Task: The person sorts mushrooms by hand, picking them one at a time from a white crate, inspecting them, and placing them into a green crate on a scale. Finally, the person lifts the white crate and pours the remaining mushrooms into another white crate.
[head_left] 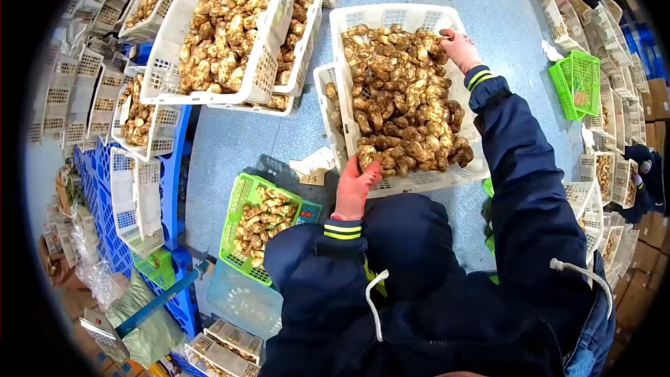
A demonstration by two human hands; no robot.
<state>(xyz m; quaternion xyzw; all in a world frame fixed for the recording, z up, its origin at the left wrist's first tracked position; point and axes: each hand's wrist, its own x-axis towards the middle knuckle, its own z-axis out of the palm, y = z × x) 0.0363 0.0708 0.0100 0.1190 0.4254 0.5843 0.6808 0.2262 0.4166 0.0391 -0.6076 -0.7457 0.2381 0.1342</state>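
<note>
A white plastic crate (pixel 399 14) stands before me, stacked on another white crate (pixel 325 84). Heaped inside are brown-and-white mushrooms (pixel 401 98) that look like matsutake, some dark and damp. At the crate's near left corner, my left hand (pixel 356 187), in a pink glove, has its fingers curled round a mushroom (pixel 367 156). My right hand (pixel 460 51), also in a pink glove, reaches to the far right of the heap. Its thumb and fingers close on a mushroom there, partly hidden by the fingers.
A green basket (pixel 227 227) of smaller mushrooms sits on a scale (pixel 309 213) at left. Paper labels (pixel 313 166) lie on the blue floor. Full white crates (pixel 164 63) stand upper left, beside a blue pallet (pixel 94 185). At right are a green crate (pixel 576 84) and another person's sleeve (pixel 649 181).
</note>
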